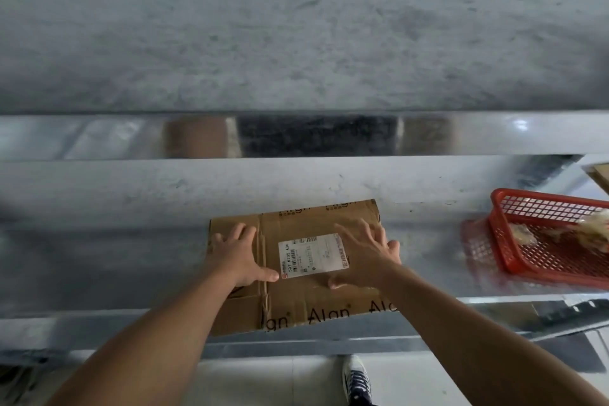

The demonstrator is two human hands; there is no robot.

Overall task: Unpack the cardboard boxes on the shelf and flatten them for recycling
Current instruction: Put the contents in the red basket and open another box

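A brown cardboard box (296,293) lies flat on the metal shelf (99,260), its near edge overhanging the shelf's front rim. A white shipping label (313,255) is stuck on its top. My left hand (239,254) presses on the box's left part with fingers spread and straight. My right hand (364,254) lies flat on the right part, just beside the label, fingers also spread.
A red plastic basket (514,260) holding crumpled wrapping stands at the right end of the shelf. Another piece of cardboard (601,175) shows at the far right edge. A second metal shelf rail (99,138) runs above. A shoe (357,379) stands on the tiled floor below.
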